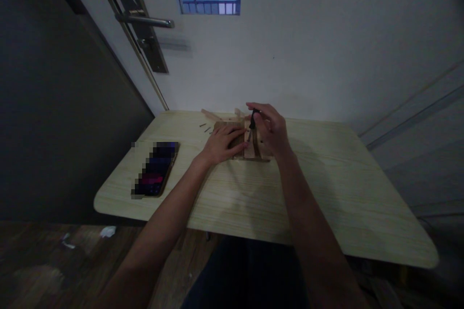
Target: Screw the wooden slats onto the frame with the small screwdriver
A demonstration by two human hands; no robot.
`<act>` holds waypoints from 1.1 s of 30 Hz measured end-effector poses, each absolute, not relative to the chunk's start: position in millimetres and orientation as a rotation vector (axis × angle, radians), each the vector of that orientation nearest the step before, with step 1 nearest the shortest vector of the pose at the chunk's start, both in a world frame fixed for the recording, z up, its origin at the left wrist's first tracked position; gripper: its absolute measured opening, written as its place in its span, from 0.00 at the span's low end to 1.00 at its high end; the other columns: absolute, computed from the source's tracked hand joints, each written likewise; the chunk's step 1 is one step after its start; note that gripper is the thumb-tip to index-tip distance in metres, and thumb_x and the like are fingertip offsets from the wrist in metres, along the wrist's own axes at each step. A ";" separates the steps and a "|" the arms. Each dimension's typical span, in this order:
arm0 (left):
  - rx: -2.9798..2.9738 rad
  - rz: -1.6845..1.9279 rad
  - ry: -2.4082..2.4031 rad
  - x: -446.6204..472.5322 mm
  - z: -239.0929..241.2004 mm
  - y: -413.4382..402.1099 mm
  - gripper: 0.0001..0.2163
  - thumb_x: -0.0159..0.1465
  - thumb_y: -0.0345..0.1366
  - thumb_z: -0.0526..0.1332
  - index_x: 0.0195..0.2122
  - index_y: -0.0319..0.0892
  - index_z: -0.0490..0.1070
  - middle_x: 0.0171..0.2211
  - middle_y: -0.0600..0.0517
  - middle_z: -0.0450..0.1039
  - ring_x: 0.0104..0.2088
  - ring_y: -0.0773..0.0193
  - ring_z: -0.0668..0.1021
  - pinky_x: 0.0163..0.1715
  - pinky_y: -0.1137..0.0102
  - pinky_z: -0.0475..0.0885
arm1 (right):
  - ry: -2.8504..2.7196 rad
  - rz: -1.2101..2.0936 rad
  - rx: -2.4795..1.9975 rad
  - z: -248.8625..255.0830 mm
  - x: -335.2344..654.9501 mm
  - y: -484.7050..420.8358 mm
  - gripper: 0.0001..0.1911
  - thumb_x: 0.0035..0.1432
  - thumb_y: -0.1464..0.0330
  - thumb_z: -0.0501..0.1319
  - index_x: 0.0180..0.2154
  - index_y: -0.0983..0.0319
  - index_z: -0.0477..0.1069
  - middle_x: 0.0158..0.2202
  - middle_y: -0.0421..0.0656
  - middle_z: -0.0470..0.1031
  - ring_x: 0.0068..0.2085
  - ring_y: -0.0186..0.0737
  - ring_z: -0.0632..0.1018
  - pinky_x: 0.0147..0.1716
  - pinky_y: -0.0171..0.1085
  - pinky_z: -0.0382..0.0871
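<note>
My right hand (273, 128) grips the black handle of a screwdriver (253, 120), its shaft pointing down at a light wooden strip (250, 150). The tip's exact contact is too small to make out. My left hand (223, 144) lies flat with fingers spread on a brown wooden board (237, 148), fingertips reaching the light strip beside the screwdriver. Both hands partly cover the wooden pieces. Just past my left hand, a few thin screws or nails (207, 130) lie loose on the table.
A smartphone (157, 169) with a lit screen rests at the left of the pale wooden table (232, 198). Behind the boards lie a thin wood stick (210, 114) and small wood bits. A white door (308, 48) with a metal handle (152, 21) stands against the far edge.
</note>
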State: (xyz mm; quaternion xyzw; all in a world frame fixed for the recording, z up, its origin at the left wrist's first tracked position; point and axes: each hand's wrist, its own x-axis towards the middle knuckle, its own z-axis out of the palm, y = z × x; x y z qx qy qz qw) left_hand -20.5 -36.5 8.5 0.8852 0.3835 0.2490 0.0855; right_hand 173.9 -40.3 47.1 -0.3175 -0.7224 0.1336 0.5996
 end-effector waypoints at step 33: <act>2.651 0.728 1.149 -20.8 8.4 -36.1 0.26 0.71 0.55 0.53 0.63 0.46 0.69 0.64 0.44 0.69 0.63 0.47 0.71 0.62 0.47 0.66 | -1.624 0.675 -0.794 47.2 172.5 -41.6 0.15 0.55 0.61 0.69 0.45 0.54 0.76 0.39 0.39 0.80 0.35 0.37 0.80 0.34 0.38 0.78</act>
